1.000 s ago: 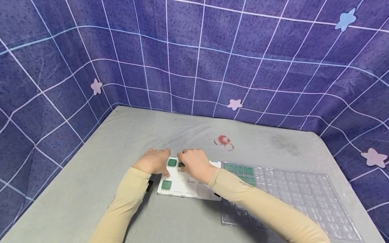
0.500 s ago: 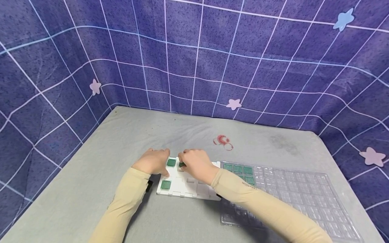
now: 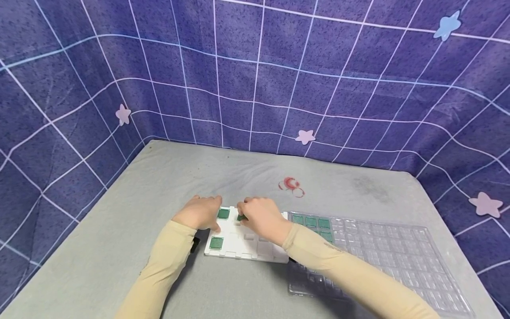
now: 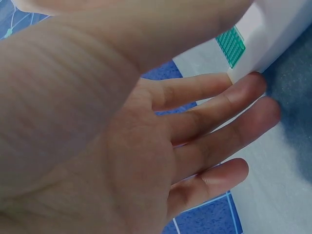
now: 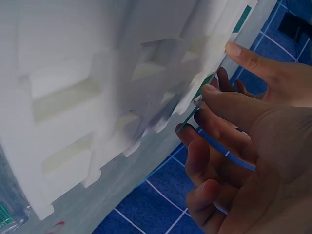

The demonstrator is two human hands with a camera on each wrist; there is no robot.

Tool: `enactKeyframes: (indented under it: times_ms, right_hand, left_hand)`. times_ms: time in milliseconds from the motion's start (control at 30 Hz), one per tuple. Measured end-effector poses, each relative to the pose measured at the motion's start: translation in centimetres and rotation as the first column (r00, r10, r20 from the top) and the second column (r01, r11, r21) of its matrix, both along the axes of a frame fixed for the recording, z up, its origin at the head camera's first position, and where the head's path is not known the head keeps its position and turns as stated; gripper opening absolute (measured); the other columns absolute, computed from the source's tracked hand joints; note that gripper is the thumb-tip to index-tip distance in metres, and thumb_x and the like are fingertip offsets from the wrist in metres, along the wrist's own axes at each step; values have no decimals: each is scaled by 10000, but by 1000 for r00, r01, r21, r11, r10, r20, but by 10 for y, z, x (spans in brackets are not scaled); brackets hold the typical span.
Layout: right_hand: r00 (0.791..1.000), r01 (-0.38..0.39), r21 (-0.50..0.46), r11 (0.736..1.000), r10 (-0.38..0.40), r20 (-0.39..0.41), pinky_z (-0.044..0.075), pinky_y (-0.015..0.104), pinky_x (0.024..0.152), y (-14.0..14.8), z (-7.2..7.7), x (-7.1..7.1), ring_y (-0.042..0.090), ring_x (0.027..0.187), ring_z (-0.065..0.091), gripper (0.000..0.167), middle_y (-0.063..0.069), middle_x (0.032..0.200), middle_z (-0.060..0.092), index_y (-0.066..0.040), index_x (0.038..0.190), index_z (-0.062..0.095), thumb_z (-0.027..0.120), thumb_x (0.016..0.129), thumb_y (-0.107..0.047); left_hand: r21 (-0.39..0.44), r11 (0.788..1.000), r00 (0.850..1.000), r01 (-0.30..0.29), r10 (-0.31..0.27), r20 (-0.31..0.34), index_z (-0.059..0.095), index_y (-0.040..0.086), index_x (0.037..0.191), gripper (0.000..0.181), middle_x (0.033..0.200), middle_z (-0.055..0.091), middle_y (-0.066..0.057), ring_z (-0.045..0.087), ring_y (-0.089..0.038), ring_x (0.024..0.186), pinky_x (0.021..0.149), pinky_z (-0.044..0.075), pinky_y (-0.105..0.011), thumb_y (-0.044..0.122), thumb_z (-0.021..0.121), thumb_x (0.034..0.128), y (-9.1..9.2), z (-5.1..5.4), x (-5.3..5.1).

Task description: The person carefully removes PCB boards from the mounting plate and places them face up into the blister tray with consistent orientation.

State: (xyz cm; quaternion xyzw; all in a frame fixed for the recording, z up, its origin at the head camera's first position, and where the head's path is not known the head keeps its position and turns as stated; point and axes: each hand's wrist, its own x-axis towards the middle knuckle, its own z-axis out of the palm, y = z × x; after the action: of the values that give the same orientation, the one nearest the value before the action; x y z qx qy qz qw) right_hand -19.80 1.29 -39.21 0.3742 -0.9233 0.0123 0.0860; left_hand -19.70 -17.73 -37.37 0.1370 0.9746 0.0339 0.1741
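My right hand [image 3: 263,217] pinches a small green circuit board [image 3: 241,217] between thumb and fingers, above the far edge of a white slotted tray [image 3: 235,241]. In the right wrist view this board [image 5: 187,119] shows nearly edge-on. My left hand [image 3: 201,212] steadies the tray's left end. Its thumb lies on top, and in the left wrist view its fingers [image 4: 209,146] are fairly straight, with fingertips by the tray's side. Two more green boards sit in the tray: one at the far left corner [image 3: 224,213], one at the near left corner [image 3: 216,243].
To the right, a clear plastic compartment tray [image 3: 382,248] holds several green boards [image 3: 311,221] at its far left; my right forearm crosses over it. A blue gridded cloth [image 3: 239,66] stands behind and beside the grey-covered table [image 3: 223,288]. Red marks [image 3: 291,183] stain the cover.
My right hand has shifted slightly to the right along the tray's far edge, with the pinched board. My left hand stays at the tray's left end. The whole view has drifted a little.
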Motion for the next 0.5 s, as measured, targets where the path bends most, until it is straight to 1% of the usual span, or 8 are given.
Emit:
enactKeyframes:
  times_ms: [200,300,500]
  right_hand:
    - [1000,-5,-12,1000,4,-24,562,283,579,6,3,6,138,724,691,160,-50,835,711,-195,908,715,833,842,-281]
    - [1000,-4,-21,1000,3,-22,572,293,591,10,4,8,145,735,701,163,-46,837,711,-188,911,718,834,843,-279]
    - [999,-6,-32,999,5,-38,571,290,590,19,2,11,138,744,702,175,-52,838,704,-188,916,718,834,840,-294]
  left_hand:
    - [-5,1000,1000,3,-3,0,505,-38,1400,794,1324,661,-212,627,-381,1245,1142,391,-551,300,879,787,0,0,1]
    - [-2,1000,1000,3,-3,2,501,-40,1404,795,1326,660,-212,623,-380,1249,1147,387,-553,296,877,790,0,1,1]
    - [3,1000,1000,4,-4,-6,519,-38,1371,770,1287,677,-201,638,-368,1221,1112,410,-529,295,884,780,0,0,1]
